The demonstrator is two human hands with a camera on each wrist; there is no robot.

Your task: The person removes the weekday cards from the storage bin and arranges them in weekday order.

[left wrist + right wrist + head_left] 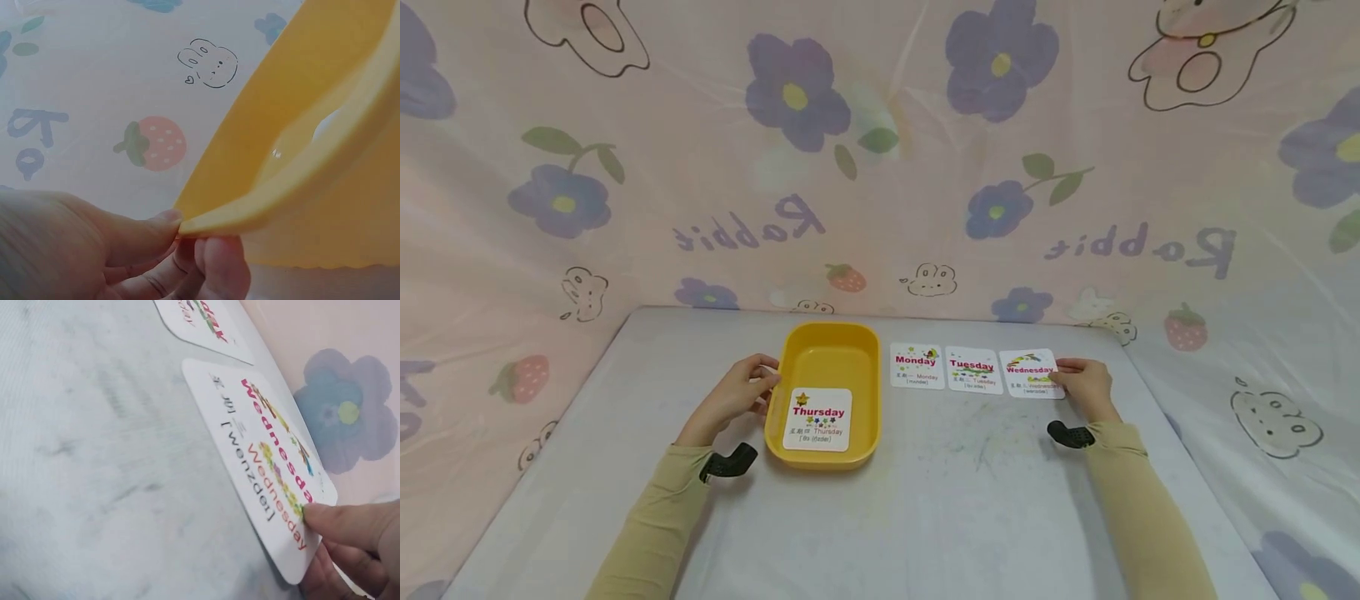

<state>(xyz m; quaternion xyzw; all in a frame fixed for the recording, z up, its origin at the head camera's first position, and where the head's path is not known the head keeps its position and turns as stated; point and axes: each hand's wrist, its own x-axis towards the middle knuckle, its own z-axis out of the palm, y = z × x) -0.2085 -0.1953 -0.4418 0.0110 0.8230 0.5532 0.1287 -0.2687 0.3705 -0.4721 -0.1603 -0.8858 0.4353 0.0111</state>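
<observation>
My left hand (741, 392) grips the left rim of a yellow tray (868, 358), thumb on the rim and fingers curled beneath it in the left wrist view. Inside the tray lies a white card printed Thursday (817, 420). On the right, my right hand (1086, 385) pinches the right edge of the Wednesday card (1028, 373), its thumb on the printed face and fingers under the edge in the right wrist view. Left of that card are the Tuesday card (973, 371) and the Monday card (917, 367), in a row beside the tray.
Everything stands on a white table (955, 517) with faint smudges. A pink curtain (895, 217) with flowers, rabbits and strawberries hangs behind the table and at both sides. Black curved pieces (730, 461) sit at both wrists.
</observation>
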